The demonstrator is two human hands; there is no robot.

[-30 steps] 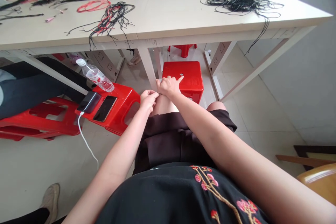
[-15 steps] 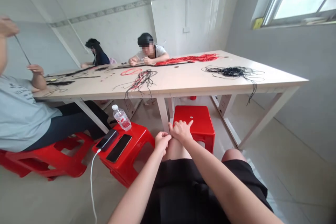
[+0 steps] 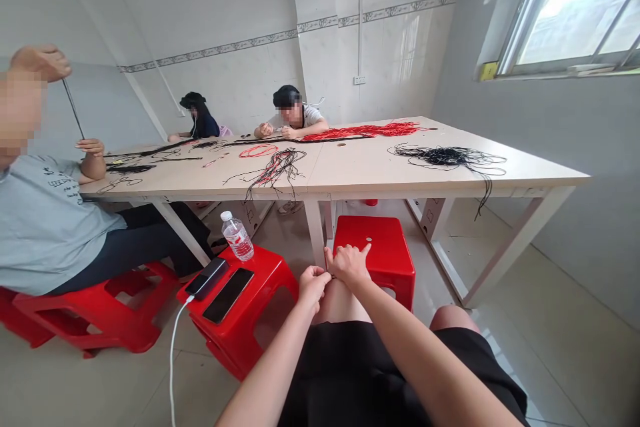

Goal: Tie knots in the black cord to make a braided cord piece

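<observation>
My left hand [image 3: 315, 285] is at my raised knee [image 3: 336, 307], its thumb and forefinger pinched together. A short dark line shows by the fingertips, too thin to name. Right beside it, my right hand [image 3: 350, 261] is palm down over the knee. Its middle fingers are curled under and its little finger sticks out; what they hold, if anything, is hidden. The two hands almost touch. Just beyond them stands a red plastic stool [image 3: 375, 233], partly under the table.
A long pale table [image 3: 360, 167] bears black cord [image 3: 445, 155], red cord [image 3: 370, 132] and a mixed bundle [image 3: 277, 167]. On a nearer red stool [image 3: 273, 273] are a water bottle [image 3: 237, 237], phone [image 3: 229, 295] and power bank [image 3: 207, 278] with a white cable. Three people sit around.
The view has tilted up a little, so everything sits lower in the picture. Both my hands keep nearly the same pose at the knee.
</observation>
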